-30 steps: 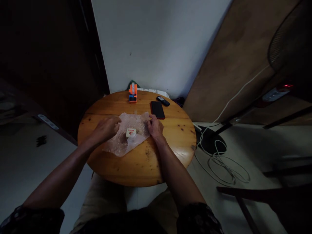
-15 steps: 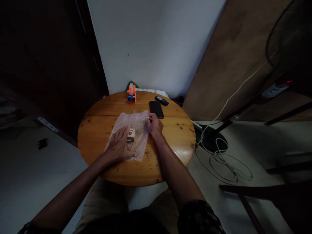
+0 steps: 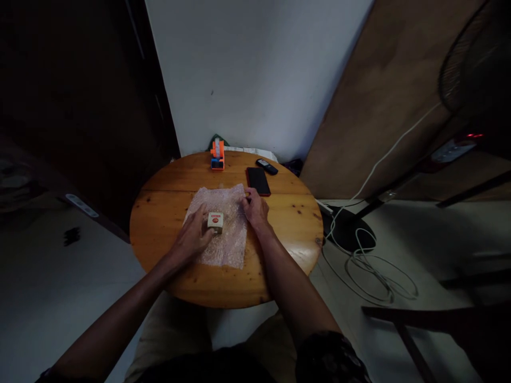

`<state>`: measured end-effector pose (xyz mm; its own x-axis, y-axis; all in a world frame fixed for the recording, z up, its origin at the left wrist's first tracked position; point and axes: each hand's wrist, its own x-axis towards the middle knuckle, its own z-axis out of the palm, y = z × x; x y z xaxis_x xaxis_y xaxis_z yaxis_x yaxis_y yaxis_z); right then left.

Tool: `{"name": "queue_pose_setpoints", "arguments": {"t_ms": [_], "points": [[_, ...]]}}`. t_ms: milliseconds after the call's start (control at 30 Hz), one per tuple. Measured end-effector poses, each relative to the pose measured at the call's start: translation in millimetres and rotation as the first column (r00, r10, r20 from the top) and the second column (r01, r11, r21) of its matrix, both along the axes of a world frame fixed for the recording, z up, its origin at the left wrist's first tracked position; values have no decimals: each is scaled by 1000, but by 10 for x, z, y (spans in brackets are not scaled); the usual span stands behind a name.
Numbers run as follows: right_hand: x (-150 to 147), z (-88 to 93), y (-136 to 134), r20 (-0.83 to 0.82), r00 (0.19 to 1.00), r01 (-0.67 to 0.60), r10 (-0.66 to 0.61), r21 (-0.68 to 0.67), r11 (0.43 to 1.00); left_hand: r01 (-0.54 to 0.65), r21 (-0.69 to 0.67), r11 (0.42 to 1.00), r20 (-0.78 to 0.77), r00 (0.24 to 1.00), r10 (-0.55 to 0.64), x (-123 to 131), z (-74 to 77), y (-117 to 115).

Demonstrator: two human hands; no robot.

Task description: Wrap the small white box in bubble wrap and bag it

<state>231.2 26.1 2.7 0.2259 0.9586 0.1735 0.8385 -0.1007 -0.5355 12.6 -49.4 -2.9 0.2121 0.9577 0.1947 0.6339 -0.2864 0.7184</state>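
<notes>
The left hand [image 3: 195,238] had drawn back, holding the box [image 3: 215,222] on the wrap [image 3: 229,247], right hand [image 3: 255,208] pinching its 2 o'clock edge; nothing folded yet.

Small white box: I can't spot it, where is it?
Head view: the box sits on the bubble wrap, at the fingertips of the left hand, left of the right hand.

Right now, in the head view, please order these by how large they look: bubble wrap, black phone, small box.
1. bubble wrap
2. black phone
3. small box
The phone lies farther away, yet looks bigger than the box.
</notes>
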Motion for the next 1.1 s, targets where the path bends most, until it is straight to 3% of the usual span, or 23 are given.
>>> {"name": "queue_pose_setpoints", "arguments": {"t_ms": [133,333,467,533,600,667,767,833,967,1100], "points": [[9,-5,7,-2,1000,2,-2,-14,1000,25,-6,1000,-194,981,-26,108,10,-41],[-68,25,75,118,993,15,-6,-74,997,26,19,999,-306,952,-19,179,-15,-21],[25,161,49,151,988,35,-19,-107,994,46,19,999,-336,941,-37,184,-23,17],[77,271,-51,120,993,15,-9,-52,999,43,20,999,-325,945,-34,182,-30,16],[59,374,-199,74,987,-147,140,93,985,40,33,999,-307,951,-28,176,-44,11],[-45,431,-352,61,905,-426,422,173,888,42,49,998,-293,956,-26,166,-64,9],[-260,391,-499,107,730,-680,675,15,733,44,56,997,-281,959,-26,152,-92,19],[-340,310,-523,100,704,-699,703,-77,711,40,45,998,-281,959,-26,149,-98,27],[-240,205,-500,31,767,-639,640,-50,768,36,34,999,-306,952,-24,157,-83,20],[35,256,-488,43,899,-435,437,-44,899,73,58,996,-353,935,-48,150,-71,-6]]}}
